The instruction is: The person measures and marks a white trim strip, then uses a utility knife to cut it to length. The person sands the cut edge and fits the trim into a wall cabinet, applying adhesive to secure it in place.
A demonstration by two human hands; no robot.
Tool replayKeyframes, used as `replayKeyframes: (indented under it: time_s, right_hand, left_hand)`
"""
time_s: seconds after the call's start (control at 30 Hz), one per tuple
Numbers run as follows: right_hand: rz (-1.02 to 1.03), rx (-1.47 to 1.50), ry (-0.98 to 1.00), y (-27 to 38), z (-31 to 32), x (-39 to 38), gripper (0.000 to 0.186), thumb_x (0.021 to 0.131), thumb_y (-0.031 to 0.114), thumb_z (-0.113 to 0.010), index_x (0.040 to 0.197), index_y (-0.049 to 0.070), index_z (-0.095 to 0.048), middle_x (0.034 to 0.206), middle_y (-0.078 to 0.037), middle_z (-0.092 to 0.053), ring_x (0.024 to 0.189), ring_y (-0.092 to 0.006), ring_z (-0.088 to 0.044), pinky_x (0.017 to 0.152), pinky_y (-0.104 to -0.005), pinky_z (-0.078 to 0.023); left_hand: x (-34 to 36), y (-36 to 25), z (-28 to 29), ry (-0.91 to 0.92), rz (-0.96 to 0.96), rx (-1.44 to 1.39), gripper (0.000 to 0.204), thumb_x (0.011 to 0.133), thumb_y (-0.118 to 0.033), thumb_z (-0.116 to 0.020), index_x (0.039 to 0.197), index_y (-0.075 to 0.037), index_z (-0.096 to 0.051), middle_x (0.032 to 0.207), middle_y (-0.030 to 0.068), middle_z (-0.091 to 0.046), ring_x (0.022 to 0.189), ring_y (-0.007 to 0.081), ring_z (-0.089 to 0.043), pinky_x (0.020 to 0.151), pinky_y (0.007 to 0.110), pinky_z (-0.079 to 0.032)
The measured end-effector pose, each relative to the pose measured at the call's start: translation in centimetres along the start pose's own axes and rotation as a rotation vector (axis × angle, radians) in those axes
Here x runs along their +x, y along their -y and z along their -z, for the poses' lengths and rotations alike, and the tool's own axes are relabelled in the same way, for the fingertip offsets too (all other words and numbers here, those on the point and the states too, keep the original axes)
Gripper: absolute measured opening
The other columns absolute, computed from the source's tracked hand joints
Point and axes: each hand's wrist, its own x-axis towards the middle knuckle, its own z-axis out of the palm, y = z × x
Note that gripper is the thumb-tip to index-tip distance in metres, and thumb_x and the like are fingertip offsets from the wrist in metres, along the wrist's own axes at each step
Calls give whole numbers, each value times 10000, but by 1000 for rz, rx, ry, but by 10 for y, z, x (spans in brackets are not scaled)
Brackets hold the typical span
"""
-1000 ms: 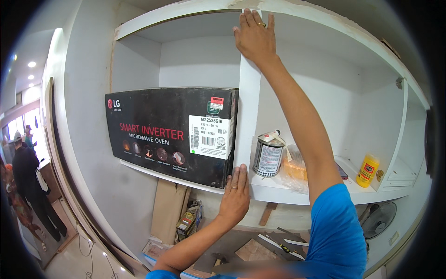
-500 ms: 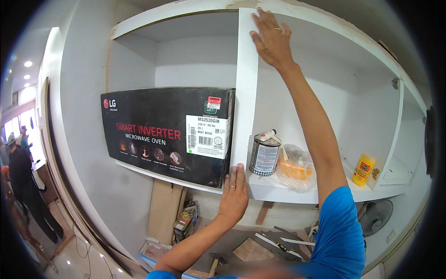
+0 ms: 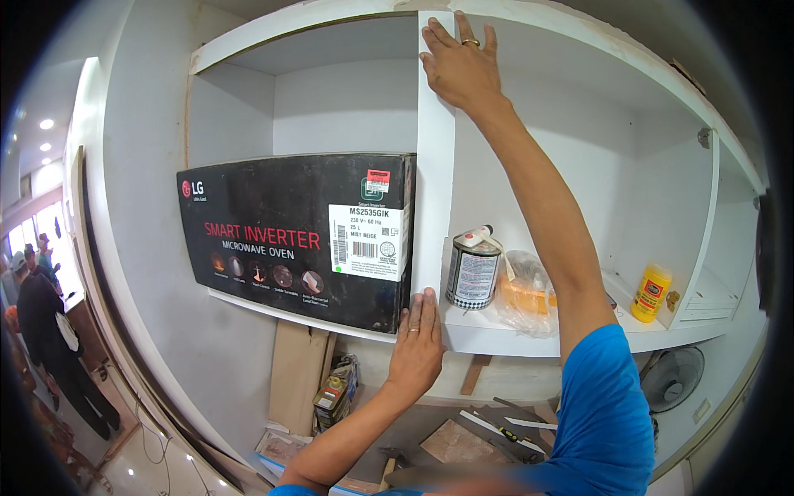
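A white upright strip runs down the front of the cabinet between two open compartments. My right hand lies flat with fingers spread on the strip's top end, a ring on one finger. Lower down, my left hand presses its straight fingers against the strip's bottom end, beside the corner of a boxed microwave oven. That black carton fills the lower part of the left compartment. Right of the strip, a metal can with a white-capped item on top stands on the shelf. Neither hand grips anything.
Beside the can sit a clear plastic bag with something orange and a yellow bottle. Below are tools and boards on a surface, a rectangular tin and a fan. Other people stand far left.
My right hand has shifted slightly left and down on the strip's top, now lying across it. My left hand stays at the bottom. The view has moved slightly.
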Motion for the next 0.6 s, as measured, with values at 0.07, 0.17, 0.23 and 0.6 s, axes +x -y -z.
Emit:
replayKeyframes:
  time_s: [0.07, 0.17, 0.23, 0.6]
  right_hand:
    - [-22, -42, -5, 0, -2, 4, 505, 1070, 373, -463, 1536, 189, -529, 1647, 35, -447, 1559, -299, -331, 1247, -677, -123]
    - [-78, 48, 21, 0, 14, 18, 529, 1044, 366, -512, 1515, 126, -528, 1621, -37, -469, 1554, -338, -323, 1248, -680, -85]
    - [-97, 261, 9, -1, 21, 23, 577, 1001, 339, -586, 1478, 20, -530, 1572, -141, -506, 1550, -407, -302, 1272, -648, -49]
    - [-68, -25, -15, -1, -7, 20, 521, 1054, 382, -491, 1528, 169, -524, 1640, 0, -457, 1530, -322, -371, 1201, -732, -150]
  left_hand:
    - [1, -2, 0, 21, 10, 2, 968, 891, -239, -766, 1573, 169, -214, 1719, 291, -92, 1597, 430, -156, 1261, 542, -257]
    - [1, -2, -3, 2, 12, 3, 968, 896, -248, -763, 1574, 170, -213, 1718, 291, -89, 1599, 430, -148, 1260, 540, -259]
    - [0, -2, -3, -6, 16, 4, 975, 897, -249, -762, 1577, 169, -202, 1718, 290, -91, 1599, 428, -147, 1259, 540, -261]
    - [1, -4, 1, 12, 28, -22, 988, 905, -237, -752, 1587, 168, -163, 1718, 285, -81, 1600, 427, -143, 1257, 536, -266]
